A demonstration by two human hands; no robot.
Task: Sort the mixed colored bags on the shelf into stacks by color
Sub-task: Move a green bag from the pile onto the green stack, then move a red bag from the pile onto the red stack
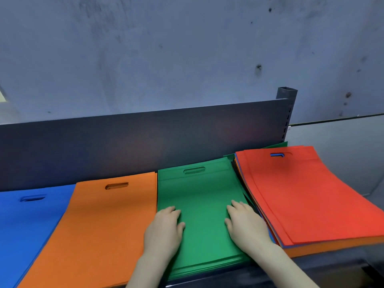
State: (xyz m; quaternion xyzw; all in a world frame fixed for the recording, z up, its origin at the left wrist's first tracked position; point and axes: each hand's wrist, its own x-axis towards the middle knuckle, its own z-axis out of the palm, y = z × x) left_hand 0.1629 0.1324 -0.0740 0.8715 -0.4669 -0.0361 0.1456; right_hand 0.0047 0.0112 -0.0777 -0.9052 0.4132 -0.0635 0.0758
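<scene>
Grey shelf carries sorted stacks: the left hand and right hand lie spread flat on the green bag stack, beside the mixed pile. Best press evenly, squaring edges against the orange stack.

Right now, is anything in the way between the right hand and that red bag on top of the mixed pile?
Nothing visible is in the way. The right hand lies flat on the green stack, next to the mixed pile. The red bag lies uncovered on top of that pile.
</scene>
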